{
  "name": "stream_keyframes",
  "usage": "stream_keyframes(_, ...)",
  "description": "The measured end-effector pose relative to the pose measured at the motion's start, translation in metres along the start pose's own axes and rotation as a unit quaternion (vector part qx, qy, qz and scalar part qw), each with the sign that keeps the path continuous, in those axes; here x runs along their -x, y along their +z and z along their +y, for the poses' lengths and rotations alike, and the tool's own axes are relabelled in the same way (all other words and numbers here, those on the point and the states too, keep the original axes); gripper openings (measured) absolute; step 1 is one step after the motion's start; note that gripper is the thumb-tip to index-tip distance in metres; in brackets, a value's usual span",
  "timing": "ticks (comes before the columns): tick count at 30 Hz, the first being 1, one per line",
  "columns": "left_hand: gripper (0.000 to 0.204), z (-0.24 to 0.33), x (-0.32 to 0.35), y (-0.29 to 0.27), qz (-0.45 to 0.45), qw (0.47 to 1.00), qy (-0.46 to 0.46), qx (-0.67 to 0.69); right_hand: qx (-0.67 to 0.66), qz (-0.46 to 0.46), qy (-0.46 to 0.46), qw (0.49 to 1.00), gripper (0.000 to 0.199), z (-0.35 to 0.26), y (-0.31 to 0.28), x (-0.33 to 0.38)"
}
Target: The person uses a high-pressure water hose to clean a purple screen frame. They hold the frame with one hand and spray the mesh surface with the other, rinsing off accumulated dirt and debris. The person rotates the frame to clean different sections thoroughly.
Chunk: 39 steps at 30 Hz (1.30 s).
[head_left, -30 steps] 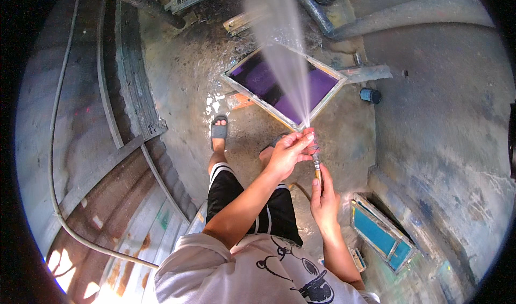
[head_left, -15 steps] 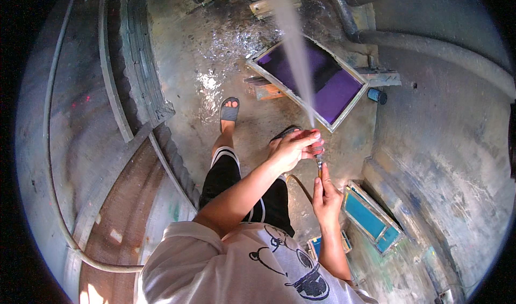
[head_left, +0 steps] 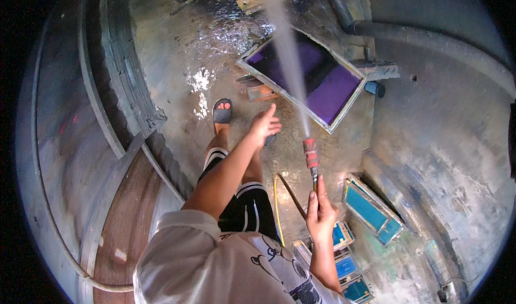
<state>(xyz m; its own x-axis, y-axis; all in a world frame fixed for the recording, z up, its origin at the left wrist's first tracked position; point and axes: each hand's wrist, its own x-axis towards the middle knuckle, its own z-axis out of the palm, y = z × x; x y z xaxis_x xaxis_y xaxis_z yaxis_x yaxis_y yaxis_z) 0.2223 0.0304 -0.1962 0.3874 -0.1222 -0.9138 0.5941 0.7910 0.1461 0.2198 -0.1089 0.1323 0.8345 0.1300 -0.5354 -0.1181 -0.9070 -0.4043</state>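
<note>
My right hand [head_left: 321,212] is wrapped around the stem of a red and grey hose nozzle [head_left: 310,152], just behind its red head. A strong white water spray [head_left: 290,62] shoots from it, away from me, across a framed purple screen [head_left: 336,98]. This screen leans tilted on supports, with a wide dark band across its purple mesh. My left hand [head_left: 264,125] is in the air left of the nozzle, touching nothing, its thumb and fingers apart. From the nozzle a yellowish hose [head_left: 277,196] loops down beside my leg.
Several framed blue screens [head_left: 346,266] stand at my lower right, near a teal framed screen [head_left: 368,210] against the wall. A blue can [head_left: 375,89] lies beside the purple screen. Wooden pieces [head_left: 263,0] lie on the wet floor [head_left: 177,51]. A ledge [head_left: 126,67] runs along the left.
My left hand has let go of the nozzle's red head and moved up and left. The right hand keeps holding the nozzle, and the spray continues. More blue screens show at the lower right.
</note>
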Motion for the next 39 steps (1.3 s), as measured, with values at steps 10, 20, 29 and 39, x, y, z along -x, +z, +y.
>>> stream_keyframes(10,0.021,0.01,-0.194,-0.032,0.166,0.984,0.058,0.013,-0.041,-0.041,-0.002,0.998,0.045,0.063,-0.043,0.018)
stream_keyframes(20,0.019,0.024,-0.247,-0.028,0.21,0.975,0.054,0.043,-0.059,0.007,-0.021,0.998,0.042,0.108,-0.061,0.022)
stream_keyframes(29,0.046,0.034,-0.175,-0.005,0.096,0.981,0.091,0.14,-0.03,0.079,0.028,0.996,0.042,0.138,-0.093,0.035)
stream_keyframes(39,0.094,0.005,-0.107,0.04,0.029,0.967,0.148,0.203,0.109,-0.043,-0.041,0.992,0.041,0.054,-0.17,0.018)
